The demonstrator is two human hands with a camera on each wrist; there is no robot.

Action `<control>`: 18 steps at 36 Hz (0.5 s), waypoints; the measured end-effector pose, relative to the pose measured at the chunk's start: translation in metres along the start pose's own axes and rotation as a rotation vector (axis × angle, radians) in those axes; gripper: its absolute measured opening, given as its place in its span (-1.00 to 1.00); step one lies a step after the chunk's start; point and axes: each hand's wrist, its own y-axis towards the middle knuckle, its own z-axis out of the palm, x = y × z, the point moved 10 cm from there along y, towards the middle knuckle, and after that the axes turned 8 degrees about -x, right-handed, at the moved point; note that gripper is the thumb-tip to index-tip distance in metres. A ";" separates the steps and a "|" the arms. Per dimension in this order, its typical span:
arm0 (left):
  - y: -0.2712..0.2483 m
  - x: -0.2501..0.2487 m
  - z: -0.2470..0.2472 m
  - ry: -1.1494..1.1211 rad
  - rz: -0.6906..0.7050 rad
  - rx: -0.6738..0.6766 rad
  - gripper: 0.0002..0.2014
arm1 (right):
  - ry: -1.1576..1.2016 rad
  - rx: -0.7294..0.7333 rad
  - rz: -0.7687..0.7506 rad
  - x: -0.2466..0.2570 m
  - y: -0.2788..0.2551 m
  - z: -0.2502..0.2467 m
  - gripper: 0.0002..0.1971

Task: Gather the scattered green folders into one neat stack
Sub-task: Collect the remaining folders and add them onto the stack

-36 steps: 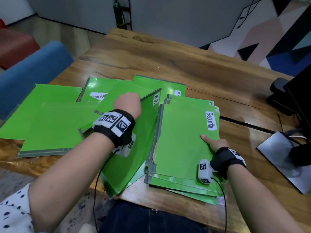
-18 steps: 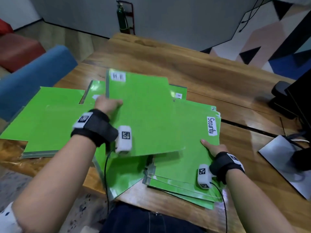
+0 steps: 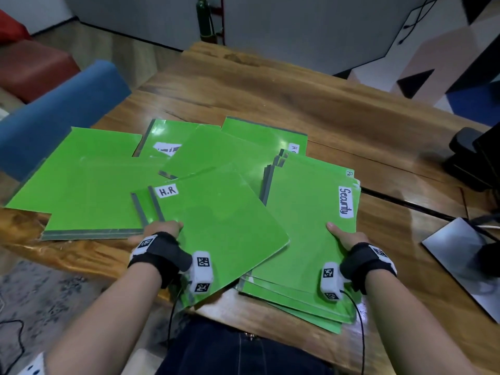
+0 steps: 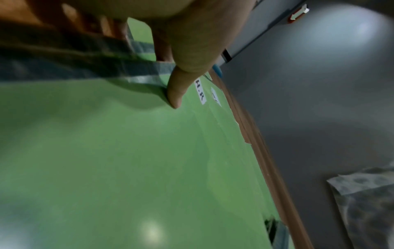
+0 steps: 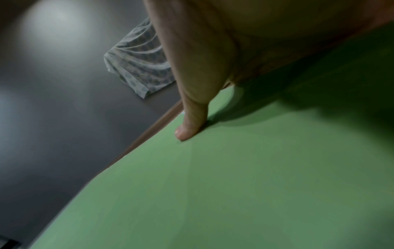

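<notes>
My left hand (image 3: 162,230) pinches the grey spine edge of a green folder labelled H.R (image 3: 219,228), thumb on top and fingers underneath; the left wrist view shows the thumb on the folder cover (image 4: 106,160). That folder lies tilted, its right corner overlapping the stack (image 3: 305,239) topped by the folder labelled Security. My right hand (image 3: 343,235) grips the stack's right edge, thumb pressed on the top cover (image 5: 234,185). More green folders (image 3: 89,180) lie spread over the left and far side of the wooden table (image 3: 270,85).
A blue chair back (image 3: 54,115) stands at the table's left edge. A dark monitor base (image 3: 470,158) and a grey pad (image 3: 465,258) with cables sit at the right. A fire extinguisher (image 3: 204,17) stands beyond the table's far end.
My left hand lifted the H.R folder, flipped it label-up and brought it down toward me, partly over the stack. My right hand stayed on the stack.
</notes>
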 end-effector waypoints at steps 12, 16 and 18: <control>-0.093 -0.099 -0.078 -0.342 0.459 -0.460 -0.59 | -0.056 0.025 -0.026 0.000 -0.001 0.001 -0.05; -0.150 -0.155 -0.090 -0.206 0.796 -0.527 -0.67 | -0.058 0.022 -0.032 0.000 -0.003 0.000 -0.05; -0.182 -0.182 -0.092 -0.115 0.982 -0.553 -0.74 | -0.051 0.022 -0.030 -0.001 -0.003 0.000 -0.05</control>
